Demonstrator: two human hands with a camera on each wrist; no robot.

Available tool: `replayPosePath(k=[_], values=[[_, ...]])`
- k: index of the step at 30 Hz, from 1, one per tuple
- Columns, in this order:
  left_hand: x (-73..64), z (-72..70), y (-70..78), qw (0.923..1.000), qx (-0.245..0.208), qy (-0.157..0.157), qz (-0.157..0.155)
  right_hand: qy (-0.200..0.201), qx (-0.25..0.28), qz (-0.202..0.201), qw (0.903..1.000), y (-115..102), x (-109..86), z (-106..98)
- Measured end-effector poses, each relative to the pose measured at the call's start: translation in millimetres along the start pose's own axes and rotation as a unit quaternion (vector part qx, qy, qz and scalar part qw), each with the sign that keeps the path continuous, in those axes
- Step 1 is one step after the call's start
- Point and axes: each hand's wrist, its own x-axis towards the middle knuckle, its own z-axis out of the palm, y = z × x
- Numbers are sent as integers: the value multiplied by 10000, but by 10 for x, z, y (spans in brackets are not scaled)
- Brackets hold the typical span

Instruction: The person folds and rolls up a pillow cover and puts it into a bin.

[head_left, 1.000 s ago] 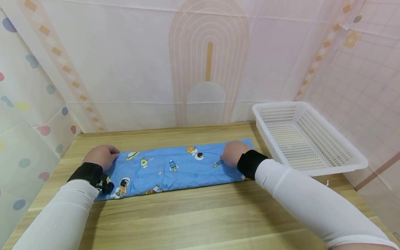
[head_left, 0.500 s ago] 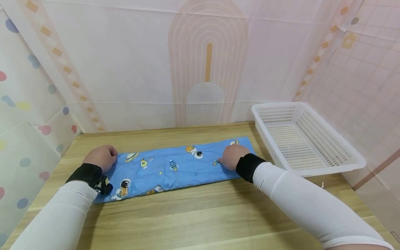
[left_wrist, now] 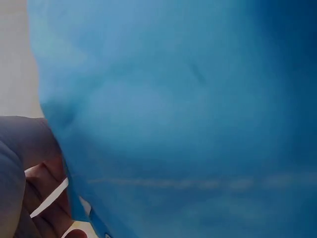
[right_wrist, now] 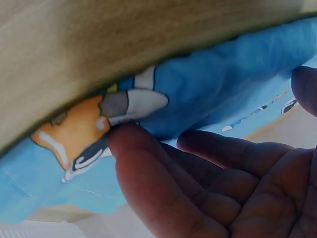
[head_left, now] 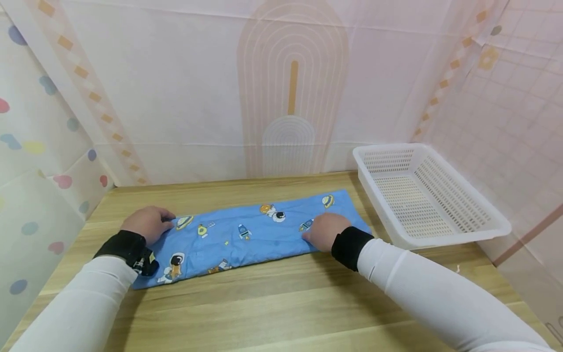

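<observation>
A long strip of blue cloth, folded and printed with astronauts, rockets and planets, lies across the wooden table. At its left end is my left hand, fingers loosely bent; in the left wrist view the thumb meets the cloth's edge and the other fingers sit lower, partly hidden. My right hand rests on the right part of the strip, near its front edge. Its fingers are relaxed and slightly bent, with fingertips against the fabric in the right wrist view.
A white perforated plastic basket stands at the back right of the wooden table, just beyond the cloth's right end. Printed sheets cover the walls behind and at both sides. A small white scrap lies right of the right forearm.
My right hand has slid a little toward the front edge, uncovering a planet print and the cloth's right corner. My left hand's fingers have spread out slightly onto the cloth.
</observation>
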Motion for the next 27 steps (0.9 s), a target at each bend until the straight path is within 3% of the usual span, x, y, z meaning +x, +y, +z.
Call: replayPosePath(k=[13,20,27], values=[[-137,6,39,9973,-624,-359,124,-140,124,356,9992,112,119,13],[-234,17,150,9949,-750,-624,254,-63,235,561,9981,151,153,-13],[-257,42,145,9933,-788,-763,376,-200,317,712,9968,73,100,-41]])
